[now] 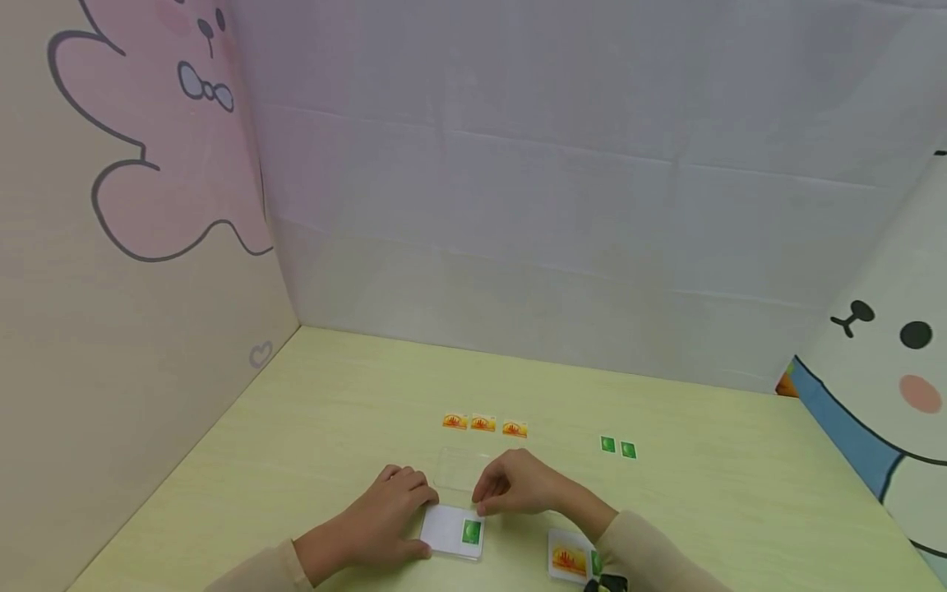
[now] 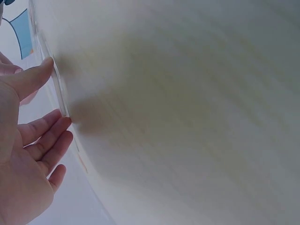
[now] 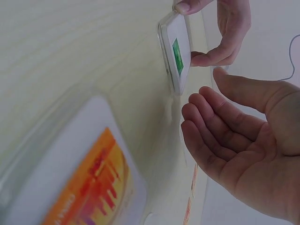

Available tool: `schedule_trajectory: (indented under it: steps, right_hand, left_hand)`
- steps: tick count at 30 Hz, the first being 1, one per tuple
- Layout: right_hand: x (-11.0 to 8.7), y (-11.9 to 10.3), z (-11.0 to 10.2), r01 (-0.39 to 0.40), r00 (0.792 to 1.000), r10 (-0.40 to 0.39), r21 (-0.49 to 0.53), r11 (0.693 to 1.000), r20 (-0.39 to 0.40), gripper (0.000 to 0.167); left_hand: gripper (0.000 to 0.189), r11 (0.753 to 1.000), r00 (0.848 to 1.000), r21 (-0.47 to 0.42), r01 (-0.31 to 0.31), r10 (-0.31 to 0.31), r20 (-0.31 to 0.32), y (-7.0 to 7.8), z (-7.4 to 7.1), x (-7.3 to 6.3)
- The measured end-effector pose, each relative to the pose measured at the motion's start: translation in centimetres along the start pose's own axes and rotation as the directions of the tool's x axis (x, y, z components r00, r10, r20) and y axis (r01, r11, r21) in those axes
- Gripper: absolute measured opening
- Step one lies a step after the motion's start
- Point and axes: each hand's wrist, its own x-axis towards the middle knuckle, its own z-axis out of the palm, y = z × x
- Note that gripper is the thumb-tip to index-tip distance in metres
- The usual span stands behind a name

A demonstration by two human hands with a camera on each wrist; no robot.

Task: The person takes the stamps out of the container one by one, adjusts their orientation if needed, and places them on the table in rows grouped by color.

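A white card in a clear case (image 1: 446,530) lies on the table with a green stamp (image 1: 471,532) at its right side. My left hand (image 1: 388,516) holds the case by its left end, thumb on the near edge and fingertips on the far edge. In the left wrist view, the case (image 2: 58,86) shows edge-on between thumb and fingers. My right hand (image 1: 520,485) hovers by the far right corner. In the right wrist view, that hand (image 3: 239,136) has loosely bent fingers, the thumb apart, and nothing visible between them.
Beyond the hands lies a clear plastic lid (image 1: 453,470). Three orange stamps (image 1: 483,423) form a row behind it; two green stamps (image 1: 617,447) sit farther right. A second cased card (image 1: 568,557) with orange and green stamps is partly under my right sleeve (image 1: 651,551).
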Motion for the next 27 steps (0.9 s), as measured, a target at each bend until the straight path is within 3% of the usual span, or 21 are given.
schedule_trajectory:
  steps: [27]
  right_hand:
    - [0.23, -0.60, 0.89, -0.019, 0.999, 0.018, -0.038, 0.999, -0.041, 0.013]
  left_hand:
    - [0.050, 1.000, 1.000, 0.014, -0.017, 0.017, -0.006, -0.04, -0.25, 0.08]
